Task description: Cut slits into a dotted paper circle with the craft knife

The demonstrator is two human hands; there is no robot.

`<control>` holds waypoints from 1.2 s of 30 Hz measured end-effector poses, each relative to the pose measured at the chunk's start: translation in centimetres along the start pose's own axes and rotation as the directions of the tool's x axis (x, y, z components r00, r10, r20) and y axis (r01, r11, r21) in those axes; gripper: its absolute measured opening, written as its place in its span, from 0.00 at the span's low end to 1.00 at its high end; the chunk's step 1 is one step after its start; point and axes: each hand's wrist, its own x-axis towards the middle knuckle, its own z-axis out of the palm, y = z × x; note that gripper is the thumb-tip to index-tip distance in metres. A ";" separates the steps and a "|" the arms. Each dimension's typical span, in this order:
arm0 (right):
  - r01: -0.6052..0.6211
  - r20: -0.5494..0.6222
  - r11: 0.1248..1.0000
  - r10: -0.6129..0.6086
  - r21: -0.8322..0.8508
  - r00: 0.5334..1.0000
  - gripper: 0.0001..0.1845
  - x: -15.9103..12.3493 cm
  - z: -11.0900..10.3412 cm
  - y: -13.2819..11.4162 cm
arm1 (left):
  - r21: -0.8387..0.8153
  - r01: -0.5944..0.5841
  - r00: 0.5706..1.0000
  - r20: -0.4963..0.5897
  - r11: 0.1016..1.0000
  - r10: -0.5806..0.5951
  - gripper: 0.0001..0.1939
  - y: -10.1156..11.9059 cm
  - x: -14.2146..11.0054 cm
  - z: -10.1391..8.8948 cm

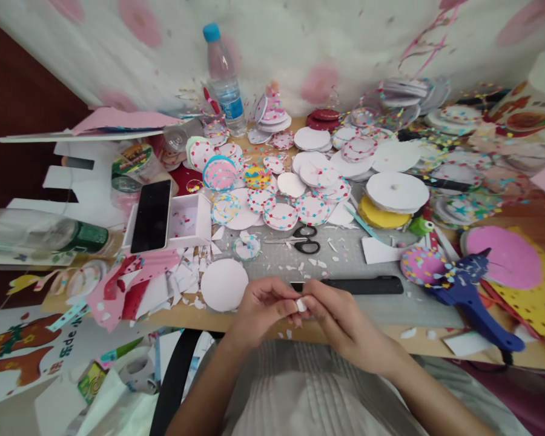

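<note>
My left hand (266,306) and my right hand (331,309) meet above the table's front edge, fingertips pinched together on a small white piece (302,304), perhaps paper or foam. Both hands are closed on it, and part of it is hidden by the fingers. Just behind the right hand lies a black utility knife (367,284). To the left of my left hand is a blank white paper disc (224,284). Black-handled scissors (306,239) rest on the grey cutting mat (272,266) among white scraps, beside a small disc trimmed with coloured beads (246,246).
Many decorated discs (280,215) crowd the table's back. A water bottle (227,85) stands behind them. A phone (151,216) lies on a white box (191,221) at left. At right are a blue glue gun (476,303) and a pink disc (504,257).
</note>
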 end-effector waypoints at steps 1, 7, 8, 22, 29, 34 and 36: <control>-0.005 -0.009 1.000 0.005 -0.014 1.000 0.14 -0.1 0.0 -0.2 | -0.002 0.006 1.000 0.007 1.000 -0.006 0.15 0.0 -0.1 0.0; -0.140 -0.170 0.950 0.095 -0.280 0.981 0.09 -4.6 -4.2 1.1 | 0.264 -0.154 0.983 -0.058 0.952 0.175 0.10 0.9 -0.9 -1.0; -0.169 -0.201 0.910 0.098 -0.378 0.975 0.07 -6.4 -5.5 2.3 | 0.373 -0.201 0.965 -0.084 0.906 0.249 0.09 1.1 -1.0 -1.3; -0.006 -0.102 0.718 -0.090 -0.697 0.991 0.16 -6.6 -4.9 4.7 | 0.932 -0.326 0.817 0.193 0.159 0.544 0.04 1.5 -0.2 -2.7; 0.023 -0.019 0.634 -0.059 -0.773 0.998 0.14 -4.3 -4.6 7.1 | 0.834 -0.176 0.889 -0.093 0.523 0.448 0.05 1.0 -0.1 -2.4; -0.173 -0.273 0.751 -0.011 -0.637 0.962 0.14 -6.6 -5.5 6.7 | 0.790 -0.100 0.907 -0.177 0.605 0.381 0.06 0.4 0.6 -2.4; -0.301 -0.380 0.781 0.089 -0.548 0.921 0.13 -7.2 -4.8 5.9 | 0.850 -0.117 0.911 -0.114 0.513 0.396 0.06 0.4 1.0 -2.1</control>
